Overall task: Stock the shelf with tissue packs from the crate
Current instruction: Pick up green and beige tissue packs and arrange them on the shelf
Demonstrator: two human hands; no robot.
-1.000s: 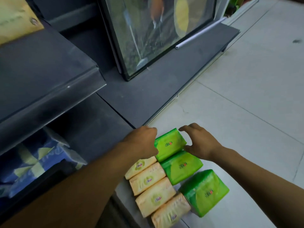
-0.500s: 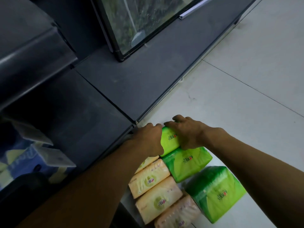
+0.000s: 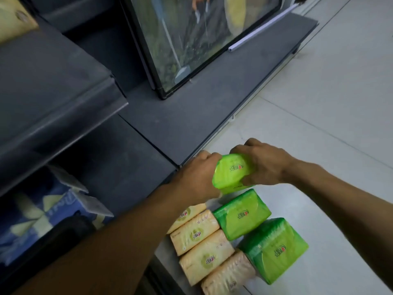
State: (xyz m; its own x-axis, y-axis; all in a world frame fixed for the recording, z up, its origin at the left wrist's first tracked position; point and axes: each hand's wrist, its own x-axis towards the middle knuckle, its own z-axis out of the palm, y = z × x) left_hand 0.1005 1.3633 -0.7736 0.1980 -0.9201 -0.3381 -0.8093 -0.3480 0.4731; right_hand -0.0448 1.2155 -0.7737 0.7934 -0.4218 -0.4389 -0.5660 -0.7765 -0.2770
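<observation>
Here both hands meet on one green tissue pack [image 3: 232, 173], which sits tilted at the far end of the packs, just in front of the dark base shelf [image 3: 191, 116]. The left hand [image 3: 197, 177] is against the pack's left end with its fingers curled over the far side, knuckles up. The right hand [image 3: 263, 165] grips the right end, fingers bent over the top edge and the thumb pressed into the near face, denting the wrapper. Whether the pack is clear of what lies under it cannot be told. Just behind it towards the person lies a second green pack [image 3: 242, 213], and nearer still a third green pack [image 3: 274, 250], larger in view and turned at a slight angle. To their left runs a row of four cream tissue packs [image 3: 207, 256], side by side and touching, the farthest partly hidden by the left forearm. These rest on a grey surface [image 3: 168, 254]; it is unclear whether that is the crate. A pale tiled floor [image 3: 319, 103] spreads to the right. On the left an upper shelf [image 3: 53, 92] juts out, with blue-wrapped packs [image 3: 38, 220] in the shadow beneath it. A framed glass panel [image 3: 191, 39] stands on the base shelf, and a white strip [image 3: 265, 27] lies beside it.
</observation>
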